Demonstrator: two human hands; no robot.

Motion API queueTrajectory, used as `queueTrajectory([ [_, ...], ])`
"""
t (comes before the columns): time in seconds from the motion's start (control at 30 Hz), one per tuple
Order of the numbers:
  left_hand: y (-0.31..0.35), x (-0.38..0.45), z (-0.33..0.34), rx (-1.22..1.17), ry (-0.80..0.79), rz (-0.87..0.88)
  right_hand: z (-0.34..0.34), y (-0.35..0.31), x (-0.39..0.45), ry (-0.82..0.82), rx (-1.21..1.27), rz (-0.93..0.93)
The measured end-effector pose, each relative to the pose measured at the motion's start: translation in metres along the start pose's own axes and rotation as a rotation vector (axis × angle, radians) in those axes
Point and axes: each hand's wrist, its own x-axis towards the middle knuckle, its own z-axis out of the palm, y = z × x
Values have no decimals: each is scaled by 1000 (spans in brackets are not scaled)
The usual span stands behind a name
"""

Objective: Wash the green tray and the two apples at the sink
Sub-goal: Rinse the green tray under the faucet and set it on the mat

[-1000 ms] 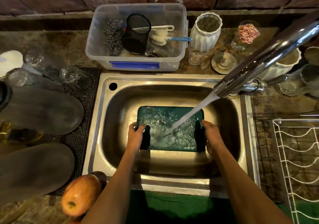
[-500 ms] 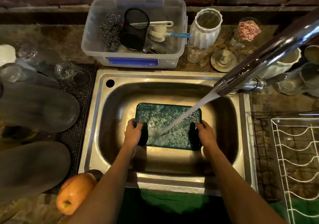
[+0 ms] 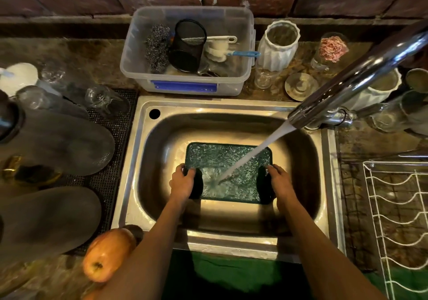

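- I am holding the flat green plastic tray [image 3: 228, 172] under running water, left hand [image 3: 185, 181] and right hand [image 3: 279, 180] each clamping a side edge.
- Stiff, light, probably slippery; I am judging edge grips safest.

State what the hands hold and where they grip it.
Both grip the tray: left hand on its left edge, right hand on its right edge.

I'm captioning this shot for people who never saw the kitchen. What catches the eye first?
The stream from the tap splashing onto the green tray, held low in the steel sink by the left hand and right hand at its near corners. Next, the apple on the counter, near left.
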Motion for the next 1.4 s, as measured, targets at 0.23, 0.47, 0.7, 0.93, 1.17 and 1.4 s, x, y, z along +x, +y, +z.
queueTrajectory([
  [0.23, -5, -40, -14, -31, 10, 128, -22, -12, -13, 21, -19, -94],
  [0.47, -18, -110, -29, 322, 101, 552, -34, -19, -44, 3, 44, -115],
  [0.7, -67, -167, -26, 751, 279, 795, -47, -27, -70, -31, 117, -116],
  [0.93, -89, -174, -21, 860, 249, 739, -65, -71, -83, 35, 299, -175],
  [1.17, -92, -170, -20, 892, 245, 738, -88, -144, -70, 86, 530, -243],
  [1.4, -93, -167, -18, 884, 257, 748, -100, -168, -51, 58, 505, -123],
])
